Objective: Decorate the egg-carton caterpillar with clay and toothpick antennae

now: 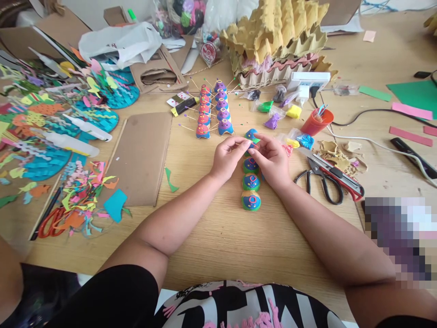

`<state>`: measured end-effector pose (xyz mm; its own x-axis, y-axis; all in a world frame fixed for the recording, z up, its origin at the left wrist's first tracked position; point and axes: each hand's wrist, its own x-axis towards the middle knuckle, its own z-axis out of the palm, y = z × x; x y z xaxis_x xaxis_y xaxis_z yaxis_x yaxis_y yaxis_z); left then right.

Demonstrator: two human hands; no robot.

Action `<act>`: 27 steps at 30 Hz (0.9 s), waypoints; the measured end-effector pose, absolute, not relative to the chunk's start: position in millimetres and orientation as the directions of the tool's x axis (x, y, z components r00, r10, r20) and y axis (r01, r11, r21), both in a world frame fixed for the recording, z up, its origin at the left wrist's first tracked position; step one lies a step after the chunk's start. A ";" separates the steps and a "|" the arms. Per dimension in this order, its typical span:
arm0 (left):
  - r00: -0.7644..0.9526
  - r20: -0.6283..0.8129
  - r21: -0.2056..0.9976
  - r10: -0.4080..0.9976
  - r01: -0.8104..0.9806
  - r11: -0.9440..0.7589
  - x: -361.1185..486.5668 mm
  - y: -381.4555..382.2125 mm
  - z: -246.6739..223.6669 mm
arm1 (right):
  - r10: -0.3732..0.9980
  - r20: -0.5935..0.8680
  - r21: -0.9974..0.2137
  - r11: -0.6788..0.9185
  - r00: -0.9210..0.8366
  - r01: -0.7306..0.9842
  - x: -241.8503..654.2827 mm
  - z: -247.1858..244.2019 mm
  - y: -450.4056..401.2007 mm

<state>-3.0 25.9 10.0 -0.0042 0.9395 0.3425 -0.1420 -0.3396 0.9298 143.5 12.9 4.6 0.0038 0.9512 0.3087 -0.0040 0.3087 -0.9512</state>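
Observation:
My left hand (231,157) and my right hand (271,158) meet over a strip of egg-carton cups (251,182), painted blue and green with small orange rings and yellow dots. The fingertips of both hands are pinched close together above the far cups. Whatever lies between them is too small to make out. My hands partly hide the far end of the strip. Beyond them stand two finished-looking strips, one red and blue (204,119) and one purple and blue (224,114), with thin bead-tipped sticks poking out at their sides.
A cardboard sheet (141,157), glue bottles (70,143), paper scraps (82,187) and scissors (51,222) lie leftward. Rightward are a box cutter (337,175), black-handled pliers (332,189), an orange cup (317,122) and cables. Egg trays (273,34) stack behind clay bags (272,119).

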 end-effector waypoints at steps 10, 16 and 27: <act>0.037 0.302 0.947 0.953 -0.123 -0.296 -3.4 25.5 8.3 | 0.898 0.440 -0.888 0.432 0.020 0.160 148.2 8.7 12.3; 0.016 0.318 0.943 0.948 -0.105 -0.315 -5.5 27.1 7.0 | 0.905 0.424 -0.903 0.418 0.042 0.102 147.9 8.1 11.7; -0.053 0.288 0.954 0.956 -0.076 -0.291 -7.8 28.0 5.4 | 0.948 0.308 -0.948 0.299 0.083 0.107 146.5 19.9 6.9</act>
